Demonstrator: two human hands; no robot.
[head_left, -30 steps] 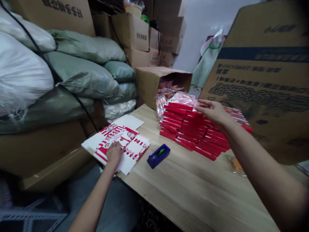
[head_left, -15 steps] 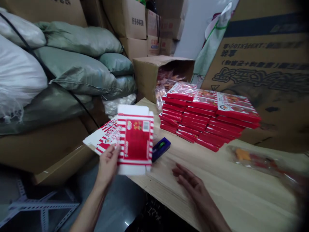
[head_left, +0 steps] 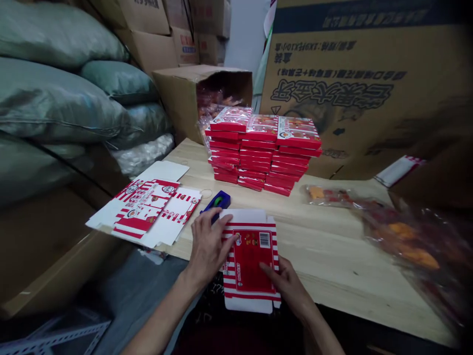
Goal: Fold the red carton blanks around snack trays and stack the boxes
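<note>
A flat red-and-white striped carton blank (head_left: 251,256) lies at the near edge of the wooden table (head_left: 332,246), partly overhanging it. My left hand (head_left: 209,241) grips its left edge, fingers curled over the top. My right hand (head_left: 286,283) holds its lower right corner, fingers pressed on the red panel. To the left lies a pile of more flat blanks (head_left: 144,209). A blue tape dispenser (head_left: 218,202) sits just beyond my left hand. Stacks of filled red boxes (head_left: 262,148) stand at the back of the table.
Clear bags of orange snacks (head_left: 402,231) lie on the table's right side. An open cardboard box (head_left: 199,93) lies on its side behind the stacks, a large printed carton (head_left: 354,84) at the right. Green and white sacks (head_left: 66,93) pile up at the left.
My left hand lifted one blank off the pile and brought it to the near table edge. My right hand left the red stacks and came down onto the blank. The view shifted right.
</note>
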